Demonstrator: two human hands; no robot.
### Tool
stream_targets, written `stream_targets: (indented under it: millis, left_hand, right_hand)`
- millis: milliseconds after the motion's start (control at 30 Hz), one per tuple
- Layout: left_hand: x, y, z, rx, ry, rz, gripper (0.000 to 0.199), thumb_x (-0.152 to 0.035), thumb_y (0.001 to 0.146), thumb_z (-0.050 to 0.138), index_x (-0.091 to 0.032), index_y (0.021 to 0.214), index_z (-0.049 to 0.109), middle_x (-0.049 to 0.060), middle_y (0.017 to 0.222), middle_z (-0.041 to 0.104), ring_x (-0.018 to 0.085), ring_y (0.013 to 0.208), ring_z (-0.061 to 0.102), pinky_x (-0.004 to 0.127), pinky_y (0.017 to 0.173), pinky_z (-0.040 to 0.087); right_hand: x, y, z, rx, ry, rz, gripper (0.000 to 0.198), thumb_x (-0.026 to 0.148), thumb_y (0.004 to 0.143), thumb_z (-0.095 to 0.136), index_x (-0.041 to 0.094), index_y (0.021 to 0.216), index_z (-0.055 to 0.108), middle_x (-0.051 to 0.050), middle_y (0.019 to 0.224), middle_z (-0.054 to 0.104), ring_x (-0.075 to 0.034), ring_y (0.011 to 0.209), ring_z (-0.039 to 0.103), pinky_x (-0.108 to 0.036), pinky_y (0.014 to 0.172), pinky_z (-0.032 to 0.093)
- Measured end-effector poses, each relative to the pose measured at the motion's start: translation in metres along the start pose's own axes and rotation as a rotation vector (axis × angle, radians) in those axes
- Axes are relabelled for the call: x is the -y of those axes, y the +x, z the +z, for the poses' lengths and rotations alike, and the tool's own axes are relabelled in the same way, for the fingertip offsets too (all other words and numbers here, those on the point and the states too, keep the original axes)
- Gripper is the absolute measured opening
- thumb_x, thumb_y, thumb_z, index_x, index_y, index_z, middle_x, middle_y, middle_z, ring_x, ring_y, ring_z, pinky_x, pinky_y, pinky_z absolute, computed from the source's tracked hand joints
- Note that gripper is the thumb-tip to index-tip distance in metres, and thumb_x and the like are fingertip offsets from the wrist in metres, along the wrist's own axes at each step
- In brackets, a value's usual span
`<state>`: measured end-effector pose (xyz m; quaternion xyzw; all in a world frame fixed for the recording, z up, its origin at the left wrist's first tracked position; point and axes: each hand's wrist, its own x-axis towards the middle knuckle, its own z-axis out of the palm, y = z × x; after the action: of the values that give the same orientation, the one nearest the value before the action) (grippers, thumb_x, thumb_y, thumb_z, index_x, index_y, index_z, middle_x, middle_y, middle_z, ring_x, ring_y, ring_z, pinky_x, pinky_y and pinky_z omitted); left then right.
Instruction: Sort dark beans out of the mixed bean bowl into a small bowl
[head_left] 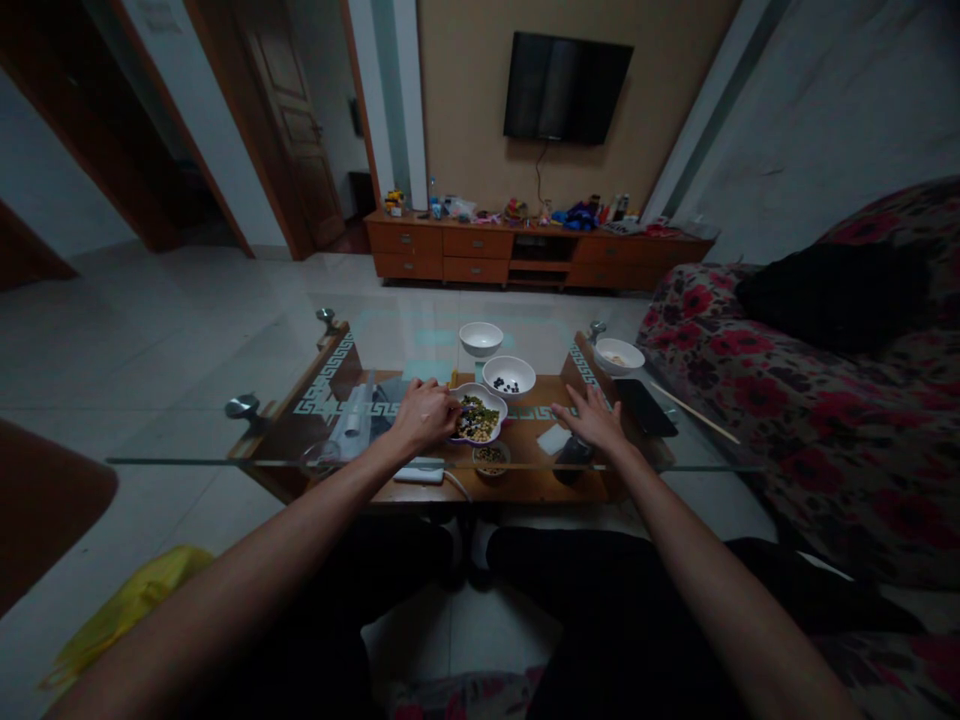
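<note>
A scalloped white dish (pixel 501 402) of mixed beans and seeds (pixel 480 420) lies on the glass table. My left hand (pixel 429 412) is at its left side, the fingers curled together over the rim and reaching into the dish. What the fingertips pinch, if anything, is hidden. Just behind the dish, a white bowl (pixel 525 385) contains several dark beans (pixel 507 386). To the right, my right hand (pixel 592 415) rests with spread fingers on or just over the glass, holding nothing. Farther back stands another white bowl (pixel 481 340); a third bowl (pixel 619 358) at the right has pale contents.
Chopsticks (pixel 694 413) and a dark flat object (pixel 645 407) lie at the right of the glass tabletop (pixel 405 330). Under the glass, a shelf holds a power strip (pixel 420 472) and rolled paper (pixel 354 412). A flowered sofa (pixel 720 310) stands at right, a yellow bag (pixel 142 595) at left.
</note>
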<state>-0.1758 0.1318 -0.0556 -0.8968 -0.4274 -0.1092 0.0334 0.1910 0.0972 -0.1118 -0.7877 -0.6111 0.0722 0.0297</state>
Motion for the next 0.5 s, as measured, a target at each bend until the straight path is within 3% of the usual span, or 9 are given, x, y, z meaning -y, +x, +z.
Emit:
stream_targets:
  millis: [300,500]
  left_hand:
    - [0.0003,0.0006,0.0032,-0.02,-0.012,0.004,0.029,-0.032,0.099,0.055,-0.021,0.081,0.076,0.01,0.088,0.069,0.027,0.091,0.053,0.045,0.085,0.033]
    - [0.0009,-0.0018,0.0005,-0.028,0.005,-0.011,0.027,-0.033,0.1,0.056,-0.022,0.088,0.078,0.009,0.092,0.071,0.028,0.095,0.054,0.044,0.086,0.032]
  right_hand:
    - [-0.0016,0.0022,0.0015,0.008,-0.013,-0.004,0.093,0.086,0.099,0.022,0.029,0.172,0.028,-0.014,0.18,0.017,-0.04,0.166,0.008,-0.074,0.126,0.01]
    - [-0.0022,0.0026,0.0016,0.013,0.017,0.001,0.093,0.086,0.099,0.024,0.028,0.172,0.028,-0.016,0.18,0.015,-0.039,0.167,0.007,-0.073,0.127,0.007]
